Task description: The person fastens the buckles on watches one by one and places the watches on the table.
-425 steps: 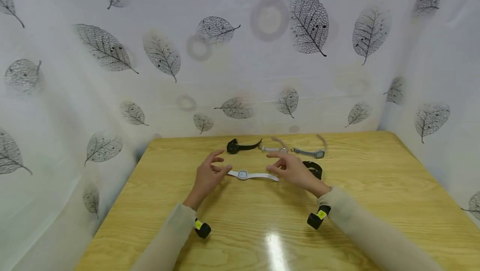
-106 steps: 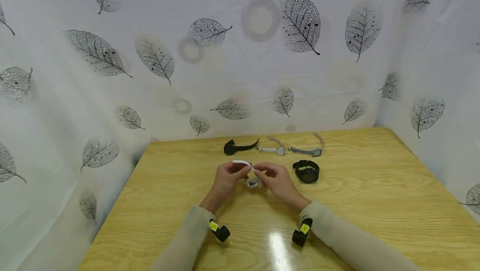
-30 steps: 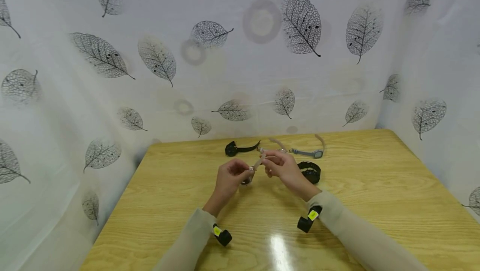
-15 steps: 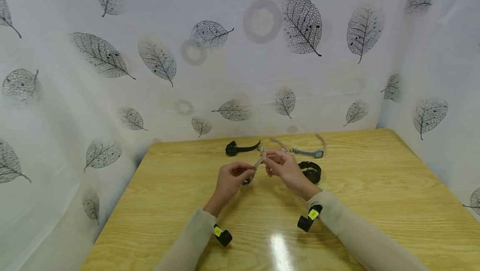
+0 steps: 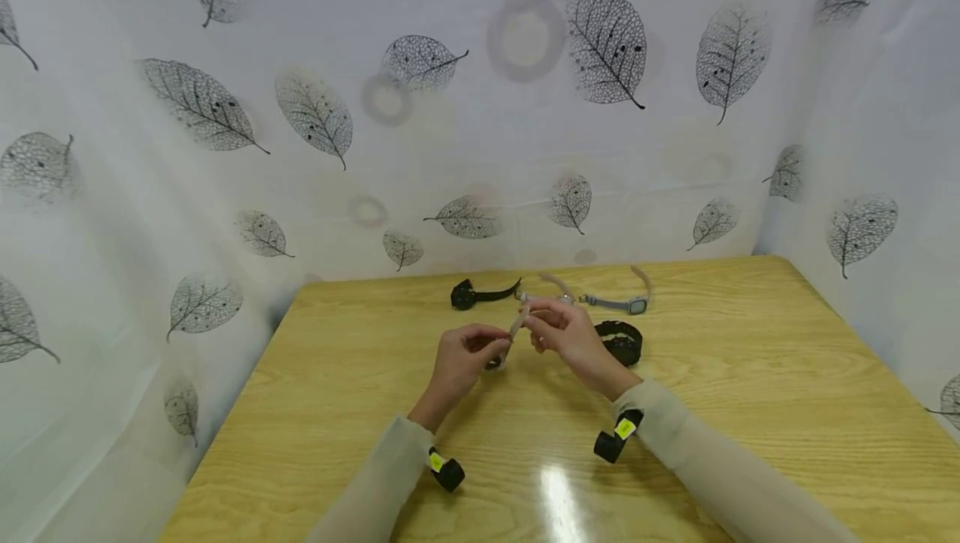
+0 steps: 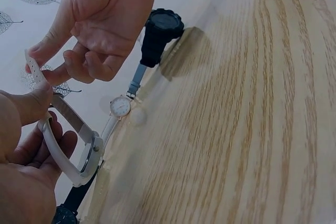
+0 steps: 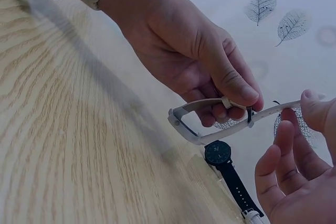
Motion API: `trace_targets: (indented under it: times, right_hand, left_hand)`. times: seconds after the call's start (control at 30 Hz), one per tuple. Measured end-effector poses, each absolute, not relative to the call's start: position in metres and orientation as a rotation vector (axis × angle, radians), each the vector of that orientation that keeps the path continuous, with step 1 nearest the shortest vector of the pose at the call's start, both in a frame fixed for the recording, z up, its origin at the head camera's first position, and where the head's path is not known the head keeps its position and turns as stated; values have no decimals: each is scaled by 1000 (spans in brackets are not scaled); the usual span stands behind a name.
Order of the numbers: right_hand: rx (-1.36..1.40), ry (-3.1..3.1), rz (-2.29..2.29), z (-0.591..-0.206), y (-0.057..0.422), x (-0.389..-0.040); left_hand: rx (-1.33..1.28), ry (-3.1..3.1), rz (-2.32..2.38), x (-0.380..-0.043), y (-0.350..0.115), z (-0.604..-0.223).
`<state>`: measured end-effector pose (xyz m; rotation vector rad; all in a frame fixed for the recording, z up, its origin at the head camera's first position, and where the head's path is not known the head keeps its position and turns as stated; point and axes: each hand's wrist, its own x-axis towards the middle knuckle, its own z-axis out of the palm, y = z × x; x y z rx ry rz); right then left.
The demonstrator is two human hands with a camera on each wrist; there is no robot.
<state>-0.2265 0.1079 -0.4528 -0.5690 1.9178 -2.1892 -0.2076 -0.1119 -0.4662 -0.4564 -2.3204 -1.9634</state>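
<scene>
A white wristwatch (image 6: 90, 156) hangs between both hands over the table, its strap bent round into a loop. My left hand (image 5: 461, 364) pinches the strap at the buckle, thumb on one side and fingers on the other. To the right, my right hand (image 5: 573, 339) pinches the strap's free end (image 6: 34, 69), which sticks out past the buckle with its holes showing. In the right wrist view the strap's end runs through the buckle (image 7: 250, 116), with the left thumb right beside it. The watch's face is turned away in both wrist views.
Along the back edge of the wooden table (image 5: 360, 409) lie a black watch (image 5: 462, 295), a white-strapped watch (image 7: 253, 217), partly behind the right hand in the head view, and a blue-grey watch (image 5: 636, 304). A chunky black watch (image 5: 621, 344) stands beside the right hand.
At first the white wristwatch lay flat, hands apart above it. Later both hands held it with the strap bent up. Over the last second, the hands have barely moved, the left fingertips closing over the buckle.
</scene>
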Motion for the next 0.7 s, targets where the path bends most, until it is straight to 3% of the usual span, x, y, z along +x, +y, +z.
trace_targets:
  times: [0.7]
  right_hand:
    - [-765,2272,-1971,-456,104,-230]
  left_hand:
    - [-444,-2308,-1989,-205,-112,-461]
